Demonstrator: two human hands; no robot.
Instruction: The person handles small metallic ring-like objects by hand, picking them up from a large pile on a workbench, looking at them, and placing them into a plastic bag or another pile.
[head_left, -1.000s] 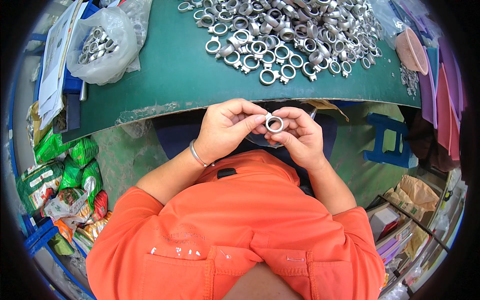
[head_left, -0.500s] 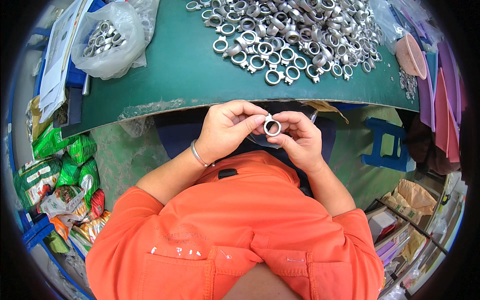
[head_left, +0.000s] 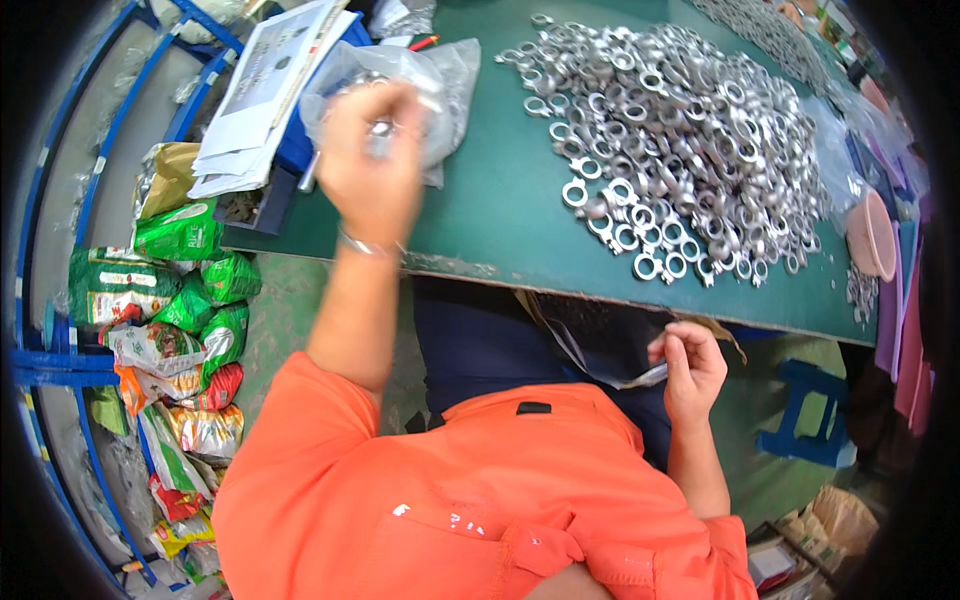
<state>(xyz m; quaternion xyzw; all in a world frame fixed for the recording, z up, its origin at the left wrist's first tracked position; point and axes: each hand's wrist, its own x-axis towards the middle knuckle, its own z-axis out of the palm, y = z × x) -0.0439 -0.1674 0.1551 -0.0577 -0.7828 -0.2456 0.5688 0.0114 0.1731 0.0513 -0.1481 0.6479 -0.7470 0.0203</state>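
Observation:
My left hand (head_left: 375, 175) is stretched out over a clear plastic bag (head_left: 455, 95) at the far left of the table. Motion smears its fingers. A shiny metal piece (head_left: 381, 128) shows between them, and I cannot tell whether it is held or lies in the bag. My right hand (head_left: 694, 372) hovers in front of the table's near edge with its fingers curled in and the thumb against them. No ring shows in it. A large heap of grey metal ring clamps (head_left: 690, 150) covers the right part of the green table (head_left: 490, 210).
Papers (head_left: 265, 90) lie on a blue bin left of the bag. A pink basket (head_left: 871, 235) stands at the table's right end. Below are a blue stool (head_left: 805, 410) on the right and several packed bags (head_left: 185, 320) beside a blue rack on the left.
My left hand has left the ring clamp held between both hands and swung forward left to the plastic bag. My right hand has moved right and lower. The view has shifted left.

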